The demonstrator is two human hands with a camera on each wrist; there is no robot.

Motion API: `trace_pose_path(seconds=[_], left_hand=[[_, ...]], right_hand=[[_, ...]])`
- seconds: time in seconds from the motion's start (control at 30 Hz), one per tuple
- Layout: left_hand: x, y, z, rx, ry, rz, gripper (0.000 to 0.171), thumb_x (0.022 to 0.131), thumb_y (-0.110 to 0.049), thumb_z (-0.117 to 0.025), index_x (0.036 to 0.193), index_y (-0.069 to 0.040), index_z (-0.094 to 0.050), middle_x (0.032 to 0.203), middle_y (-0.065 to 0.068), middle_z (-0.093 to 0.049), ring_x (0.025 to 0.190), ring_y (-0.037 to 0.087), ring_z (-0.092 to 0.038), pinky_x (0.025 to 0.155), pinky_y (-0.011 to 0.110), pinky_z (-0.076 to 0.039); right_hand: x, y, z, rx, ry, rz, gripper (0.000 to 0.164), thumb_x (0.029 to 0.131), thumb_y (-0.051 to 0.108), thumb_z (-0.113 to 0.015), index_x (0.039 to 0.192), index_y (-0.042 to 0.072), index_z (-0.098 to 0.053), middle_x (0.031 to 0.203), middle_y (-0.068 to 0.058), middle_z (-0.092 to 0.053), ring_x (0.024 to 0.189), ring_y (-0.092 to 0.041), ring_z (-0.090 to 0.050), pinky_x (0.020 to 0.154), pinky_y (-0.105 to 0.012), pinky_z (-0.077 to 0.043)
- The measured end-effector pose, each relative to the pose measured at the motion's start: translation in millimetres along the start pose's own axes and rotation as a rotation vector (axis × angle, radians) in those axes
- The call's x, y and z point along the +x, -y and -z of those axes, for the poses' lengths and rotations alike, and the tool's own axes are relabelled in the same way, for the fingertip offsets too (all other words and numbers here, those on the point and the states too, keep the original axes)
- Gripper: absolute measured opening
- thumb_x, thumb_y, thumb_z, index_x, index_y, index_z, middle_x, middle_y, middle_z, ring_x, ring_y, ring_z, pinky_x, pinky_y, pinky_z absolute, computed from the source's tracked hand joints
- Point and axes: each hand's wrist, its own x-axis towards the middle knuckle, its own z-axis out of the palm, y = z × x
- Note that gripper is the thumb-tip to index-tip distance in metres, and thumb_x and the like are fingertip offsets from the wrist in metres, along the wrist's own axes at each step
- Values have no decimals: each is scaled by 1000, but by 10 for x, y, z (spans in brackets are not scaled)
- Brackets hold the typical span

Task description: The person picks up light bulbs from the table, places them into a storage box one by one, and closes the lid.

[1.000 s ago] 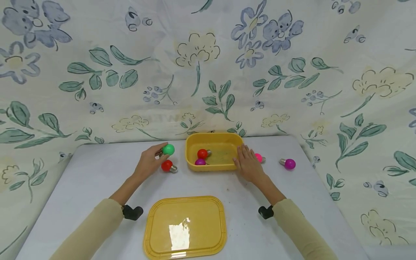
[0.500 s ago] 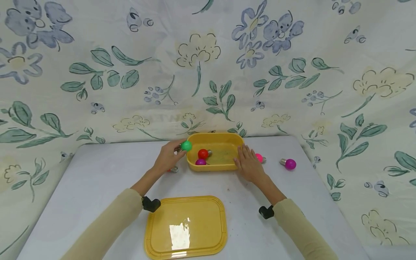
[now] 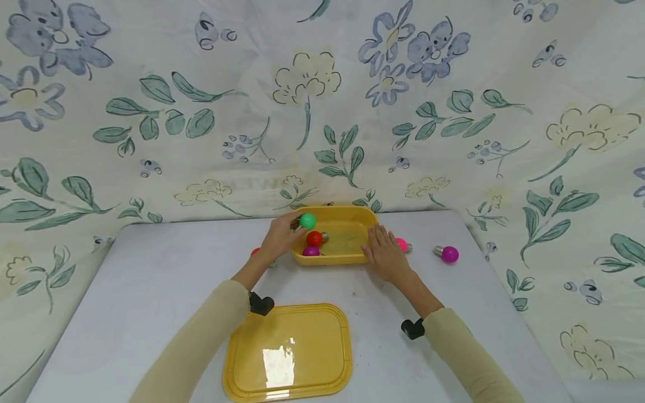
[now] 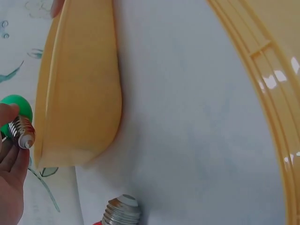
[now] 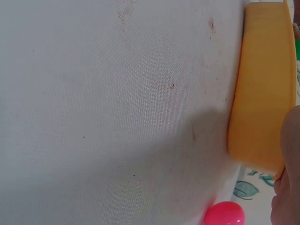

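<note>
My left hand pinches a green light bulb by its metal base, over the left end of the yellow container. In the left wrist view the green light bulb's screw base shows beside the thumb. A red light bulb and a purple light bulb lie inside the container. My right hand rests on the container's right rim with fingers straight. Beneath the left wrist another red light bulb is mostly hidden; its metal base shows in the left wrist view.
A pink light bulb lies just right of the right hand, partly covered by it. Farther right is a second purple light bulb. A flat yellow lid lies nearer on the white table. Floral cloth hangs behind.
My left hand has carried the green light bulb rightward, from the table's left side to over the container. The right hand has stayed on the rim.
</note>
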Motion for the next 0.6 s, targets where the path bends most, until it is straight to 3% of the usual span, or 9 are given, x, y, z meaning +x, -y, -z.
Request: trace_pose_path(seconds=[0.37,0.6], left_hand=[[145,35,-88,58,44,79,47,98,-10,-65,142,0,-52,135,17,-58,120,34,-54,106,46,-43],[242,31,-126,114,89,76,45,99,-8,-61,142,2,-51,135,18,-58,122,34,-53,109,46,-40]], right_hand=[[2,-1,-3,0,8,-14,66,110,42,-25,157,-3,-14,163,-24,-11,151,-35,-9,121,-47,-5],[2,-10,-11,-7,2,-8,66,110,42,-24,157,-4,-15,163,-24,-11,150,-36,-10,121,-47,-6]])
